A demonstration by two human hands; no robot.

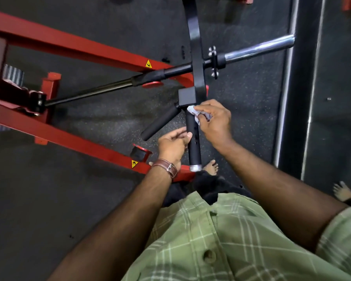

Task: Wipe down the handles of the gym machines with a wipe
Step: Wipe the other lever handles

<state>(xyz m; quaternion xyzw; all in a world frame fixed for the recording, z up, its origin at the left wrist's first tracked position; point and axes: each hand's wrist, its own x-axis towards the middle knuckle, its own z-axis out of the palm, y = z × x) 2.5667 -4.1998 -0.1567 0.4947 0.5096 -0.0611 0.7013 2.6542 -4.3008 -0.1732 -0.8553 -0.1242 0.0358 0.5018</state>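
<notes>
Green checked shirt (221, 236) filled the near edge, both forearms reaching away from it toward the machine. Left hand (173, 145), a brown leather strap (166, 168) at the wrist, had its fingers curled against the left side of the upright black handle (194, 147), steadying it about midway. Right hand (215, 120) sat just beyond, pinching a crumpled white wipe (197, 113) and pressing it to the top of that same handle, right below the square black bracket (187, 96). So the wipe was at the handle's far end, with the lower stretch down to the silver end cap (195, 168) showing bare beneath it; whether that part was already wiped, the view could not say. Just left, a second angled grip (160, 123) splayed out from the same bracket with nothing touching it, and it likely waited its turn. Farther off, the chrome bar (259, 49) ran right and the red frame (73, 47) crossed the dark floor (89, 199) on the left. By my reading the job was early on this machine, one handle under way and more to come
</notes>
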